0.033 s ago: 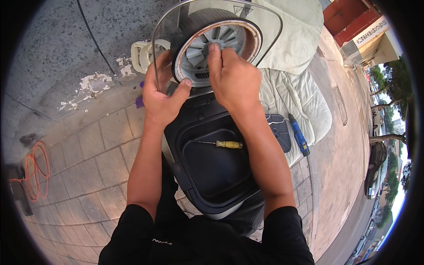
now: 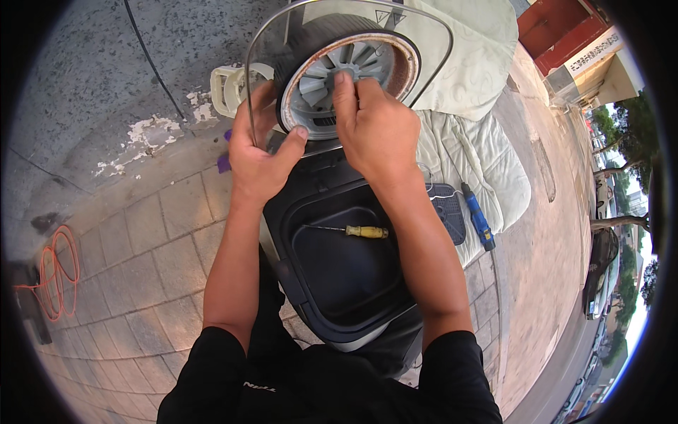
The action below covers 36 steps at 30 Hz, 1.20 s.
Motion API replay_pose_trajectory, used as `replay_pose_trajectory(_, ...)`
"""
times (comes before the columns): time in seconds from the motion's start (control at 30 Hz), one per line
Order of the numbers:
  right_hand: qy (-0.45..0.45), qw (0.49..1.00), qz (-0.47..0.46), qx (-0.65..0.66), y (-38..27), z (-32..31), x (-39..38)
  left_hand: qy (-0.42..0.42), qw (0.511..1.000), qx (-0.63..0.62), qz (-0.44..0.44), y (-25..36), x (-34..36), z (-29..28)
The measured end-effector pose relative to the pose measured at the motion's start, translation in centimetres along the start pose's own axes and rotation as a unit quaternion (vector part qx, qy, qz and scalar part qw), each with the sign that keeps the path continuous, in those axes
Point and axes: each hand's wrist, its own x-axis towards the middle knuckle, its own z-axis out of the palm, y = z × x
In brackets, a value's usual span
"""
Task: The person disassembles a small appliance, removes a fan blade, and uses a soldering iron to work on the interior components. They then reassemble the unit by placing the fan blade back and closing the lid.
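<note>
A ribbed black drum (image 2: 328, 30) lies tilted with its open end toward me; its rim is rusty. Inside sits a grey bladed fan wheel (image 2: 311, 85). My left hand (image 2: 261, 159) grips the drum's left side, thumb at the rim and fingers partly hidden behind it. A thin metal hoop (image 2: 450, 44) arches round the drum and passes by that hand. My right hand (image 2: 378, 127) is closed at the wheel's hub, thumb on it, other fingers curled out of sight. Below the drum, a yellow-handled screwdriver (image 2: 366, 232) lies in a black tub (image 2: 339, 275).
On the right, a blue pen-shaped power tool (image 2: 478, 216) and a dark grilled panel (image 2: 446, 212) lie on a pale quilted cloth (image 2: 503, 177). A cream plastic part (image 2: 224, 92) rests by the wall. An orange cable (image 2: 60, 272) is coiled at far left on the paving (image 2: 155, 261).
My right hand has shifted very slightly to the right at the hub. My left hand keeps its hold on the drum.
</note>
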Motion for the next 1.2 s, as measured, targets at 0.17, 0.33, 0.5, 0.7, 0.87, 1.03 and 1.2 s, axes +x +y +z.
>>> replay_pose_trajectory(0.17, 0.108, 0.993, -0.024, 0.050, -0.2, 0.9, 0.1, 0.001, 1.000, 0.000, 0.002, -0.3, -0.1, 0.0)
replay_pose_trajectory(0.33, 0.022, 1.000, -0.007, -0.011, -0.2, -0.1, 0.0, -0.001, 1.000, -0.001, -0.002, 0.3, 0.0, 0.0)
replay_pose_trajectory(0.5, 0.099, 0.994, -0.006, 0.039, -0.9, 0.3, -0.1, 0.006, 1.000, 0.013, -0.017, 0.2, -0.2, 0.0)
replay_pose_trajectory(0.7, -0.003, 0.998, -0.012, -0.059, 0.0, 0.1, 0.0, 0.010, 1.000, 0.010, -0.019, 0.7, -0.2, 0.0)
replay_pose_trajectory(0.87, 0.087, 0.996, -0.007, 0.034, -0.7, 0.5, -0.3, 0.009, 1.000, 0.020, -0.016, 0.8, -0.3, 0.1)
replay_pose_trajectory(1.03, 0.064, 0.998, -0.012, -0.005, -0.2, 1.2, -0.1, 0.010, 1.000, 0.012, -0.016, 0.8, -0.2, 0.1)
replay_pose_trajectory(1.2, 0.065, 0.998, -0.002, 0.016, 0.2, 0.8, -0.5, 0.008, 1.000, 0.013, -0.025, 0.8, -0.2, 0.0)
